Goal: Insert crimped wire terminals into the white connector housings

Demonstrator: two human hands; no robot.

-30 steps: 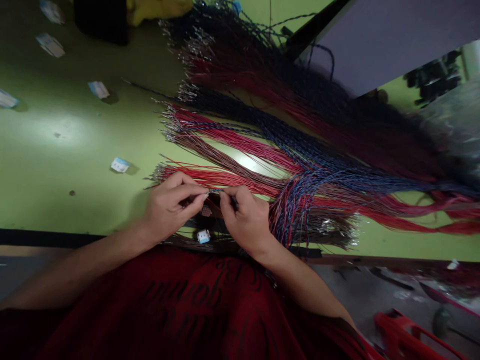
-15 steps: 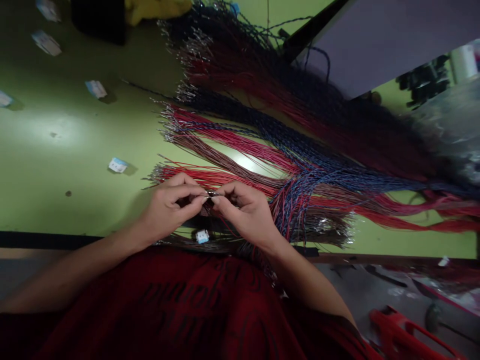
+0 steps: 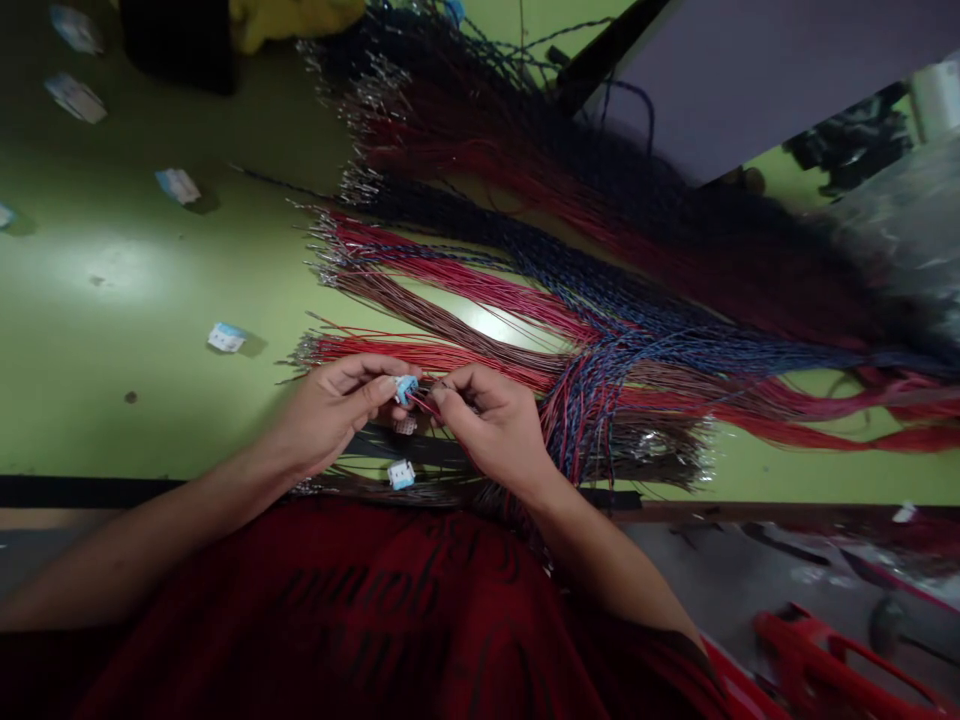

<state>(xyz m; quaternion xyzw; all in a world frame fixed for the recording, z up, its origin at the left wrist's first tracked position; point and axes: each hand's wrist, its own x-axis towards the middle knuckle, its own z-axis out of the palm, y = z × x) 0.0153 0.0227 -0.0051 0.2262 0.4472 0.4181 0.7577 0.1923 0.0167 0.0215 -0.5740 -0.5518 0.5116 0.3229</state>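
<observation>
Between thumb and fingers, my left hand [image 3: 330,408] grips a small blue-and-white connector housing [image 3: 406,389]. My right hand [image 3: 499,418] pinches thin wires [image 3: 424,402] that run up to the connector's right side; whether their tips sit inside it I cannot tell. Just below my hands, a second blue-and-white connector [image 3: 401,474] lies close to the table's front edge. Beyond my fingers stretch bundles of red wires [image 3: 420,350], brown wires [image 3: 450,318] and twisted blue wires [image 3: 547,260], their metal terminals pointing left.
Several more connectors, such as one connector [image 3: 226,338], are scattered over the green table [image 3: 97,400] on the left. A pale slanted panel [image 3: 720,80] stands at the upper right beside clear plastic bags [image 3: 892,220]. A red plastic stool [image 3: 832,655] is on the floor at lower right.
A blue-and-white connector now shows in my left fingers, where both hands were pinching wire terminals together. My right hand stays at nearly the same place. The view has shifted slightly.
</observation>
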